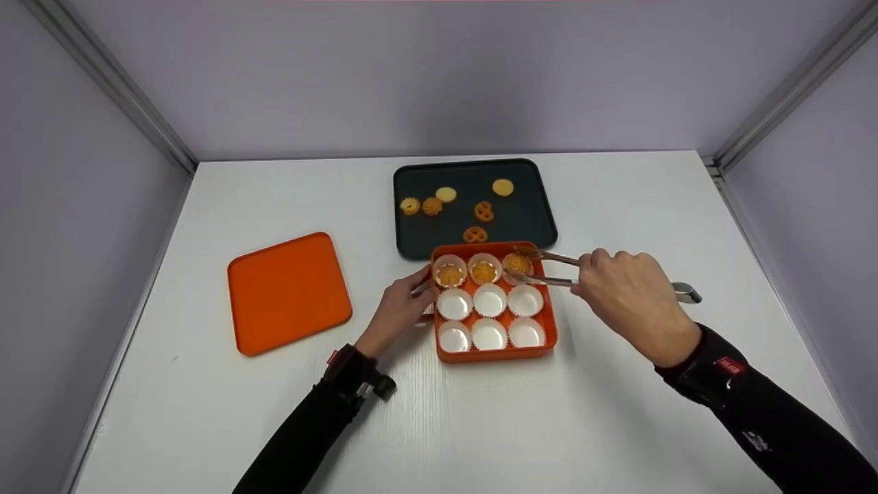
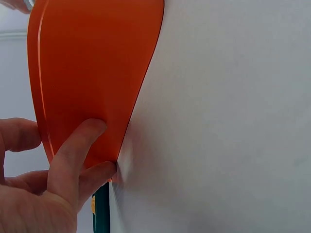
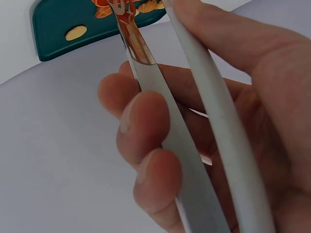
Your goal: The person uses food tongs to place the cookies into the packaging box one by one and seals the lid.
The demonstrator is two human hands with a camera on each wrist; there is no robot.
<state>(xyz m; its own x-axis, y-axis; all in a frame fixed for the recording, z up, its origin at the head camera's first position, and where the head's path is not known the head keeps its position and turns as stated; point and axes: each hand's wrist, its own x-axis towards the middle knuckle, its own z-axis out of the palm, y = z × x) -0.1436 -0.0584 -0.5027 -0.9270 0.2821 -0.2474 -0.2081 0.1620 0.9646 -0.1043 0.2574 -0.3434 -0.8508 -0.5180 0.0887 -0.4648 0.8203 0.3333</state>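
Note:
My left hand (image 1: 405, 302) touches the left wall of an orange box (image 1: 495, 355). In the left wrist view, some fingertips (image 2: 95, 127) press flat on the wall and one finger lies at the rim. The box holds rows of white paper cups (image 1: 490, 300). Piped cookies (image 1: 450, 276) sit in the back-left and back-middle cups. My right hand (image 1: 627, 298) grips metal tongs (image 1: 559, 281), a finger between the handle arms. Their tips are around a round swirled cookie (image 1: 516, 263) at the back-right cup; whether they pinch it I cannot tell.
Behind the box, a dark green tray (image 1: 473, 171) carries two pretzels (image 1: 483, 211), two flat pale cookies (image 1: 503, 187) and two piped ones (image 1: 432, 206). An orange lid or tray (image 1: 291, 295) lies at the left of the white table. Walls enclose the back and sides.

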